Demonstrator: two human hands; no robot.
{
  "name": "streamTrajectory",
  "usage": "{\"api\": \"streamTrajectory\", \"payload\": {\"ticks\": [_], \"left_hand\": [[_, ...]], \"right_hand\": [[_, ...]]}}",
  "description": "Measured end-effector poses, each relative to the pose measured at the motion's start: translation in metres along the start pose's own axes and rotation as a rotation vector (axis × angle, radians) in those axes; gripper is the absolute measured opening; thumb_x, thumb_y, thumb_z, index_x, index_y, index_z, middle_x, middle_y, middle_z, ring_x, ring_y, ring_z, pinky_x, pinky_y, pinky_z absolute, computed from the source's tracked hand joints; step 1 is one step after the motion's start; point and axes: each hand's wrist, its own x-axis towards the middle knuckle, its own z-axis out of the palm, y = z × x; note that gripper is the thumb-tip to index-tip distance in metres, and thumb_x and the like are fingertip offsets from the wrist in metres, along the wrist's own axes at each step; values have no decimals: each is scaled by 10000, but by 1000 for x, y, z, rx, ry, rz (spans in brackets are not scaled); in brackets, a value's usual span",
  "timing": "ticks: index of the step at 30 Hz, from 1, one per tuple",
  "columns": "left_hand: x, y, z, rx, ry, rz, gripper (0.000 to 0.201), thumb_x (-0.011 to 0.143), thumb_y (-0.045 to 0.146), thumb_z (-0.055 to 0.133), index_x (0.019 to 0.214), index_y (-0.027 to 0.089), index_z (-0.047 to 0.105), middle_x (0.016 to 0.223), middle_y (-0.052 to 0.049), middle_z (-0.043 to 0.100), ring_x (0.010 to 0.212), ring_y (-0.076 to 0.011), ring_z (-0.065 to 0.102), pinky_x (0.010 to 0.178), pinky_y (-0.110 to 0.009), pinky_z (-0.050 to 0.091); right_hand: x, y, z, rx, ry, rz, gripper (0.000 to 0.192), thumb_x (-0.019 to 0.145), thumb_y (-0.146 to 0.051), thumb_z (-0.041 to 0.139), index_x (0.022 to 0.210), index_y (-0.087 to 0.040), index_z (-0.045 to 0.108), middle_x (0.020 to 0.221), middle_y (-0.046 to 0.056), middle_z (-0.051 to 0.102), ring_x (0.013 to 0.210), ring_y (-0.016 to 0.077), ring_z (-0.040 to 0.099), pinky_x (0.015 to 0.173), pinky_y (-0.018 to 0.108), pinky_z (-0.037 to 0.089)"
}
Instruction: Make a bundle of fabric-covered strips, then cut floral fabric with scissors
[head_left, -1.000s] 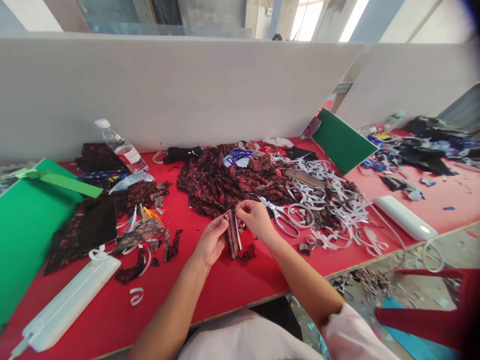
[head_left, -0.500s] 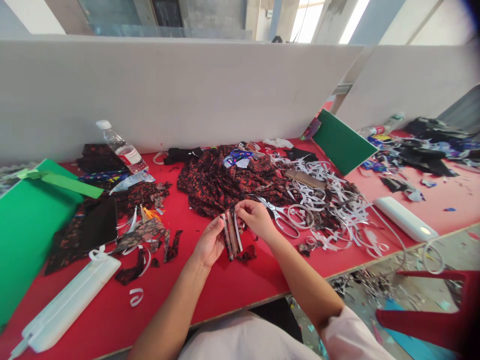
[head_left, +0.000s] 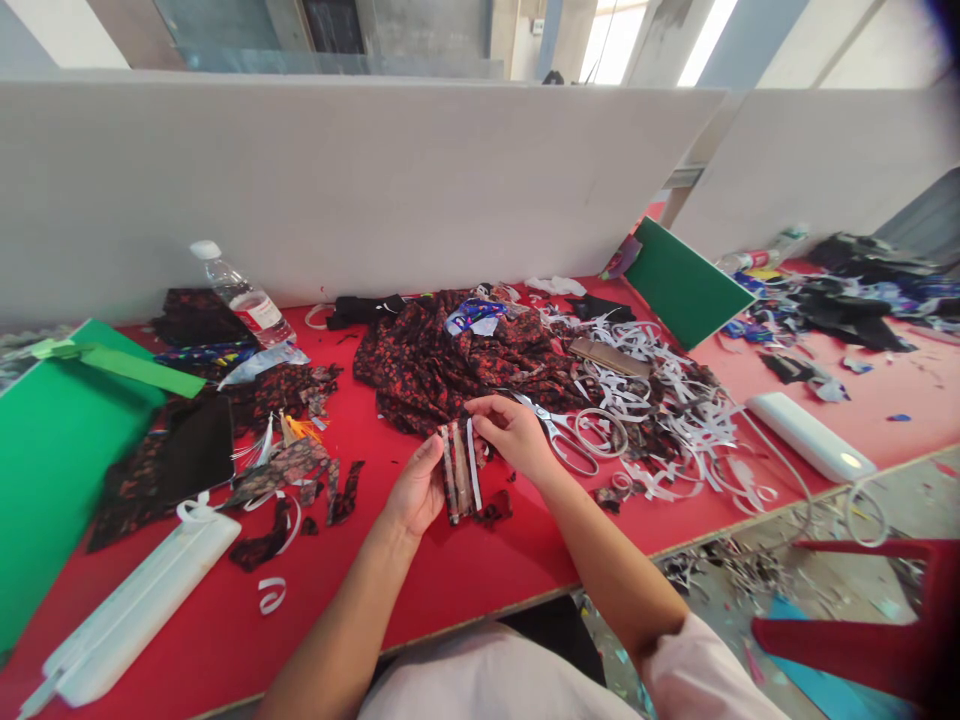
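You hold a small bundle of fabric strips [head_left: 459, 472] between both hands, just above the red tabletop [head_left: 465, 575] near its front edge. Your left hand [head_left: 417, 492] curls around the bundle's left side, thumb up against it, fingers closed behind. Your right hand [head_left: 511, 433] pinches the upper right end, thumb and fingertips shut on a pale strip at the bundle's edge.

The strips look thin, limp and very light, so they will likely flop and slide past one another if you grip loosely. Judging by that, pinch them near the ends, where the layers stack, and keep them flat between thumb and fingers. Nothing here seems fragile, but the printed cloth may fray at its cut edges.

The bundle is dark with reddish print, narrow and roughly upright. Behind it lies a crumpled heap of the same dark red-flecked fabric [head_left: 450, 365], soft and folded. Steel scissors [head_left: 559, 432] rest just beside your right hand, touching a tangle of curled white offcuts [head_left: 667, 410]. A clear plastic bottle [head_left: 240, 292] lies tilted at the far left, near a flat green board [head_left: 52, 450].
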Motion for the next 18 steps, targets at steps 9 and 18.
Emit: {"api": "streamTrajectory", "payload": {"ticks": [9, 18], "left_hand": [[-4, 4, 9, -45, 65, -91, 364, 751, 354, 642, 1037, 133, 601, 989, -120, 691, 1000, -276, 619, 895, -441, 483], [-3, 18, 1, -7, -32, -245, 375, 792, 411, 572, 1055, 148, 620, 1047, -134, 672, 1041, -290, 598, 882, -424, 492]], "right_hand": [[-2, -7, -5, 73, -149, 66, 164, 772, -319, 530, 844, -185, 591, 539, -46, 569, 456, 108, 562, 490, 233, 499], [3, 0, -8, 288, -101, 217, 167, 731, -314, 610, 687, -164, 551, 505, -62, 538, 394, 44, 481, 389, 136, 373]]}}
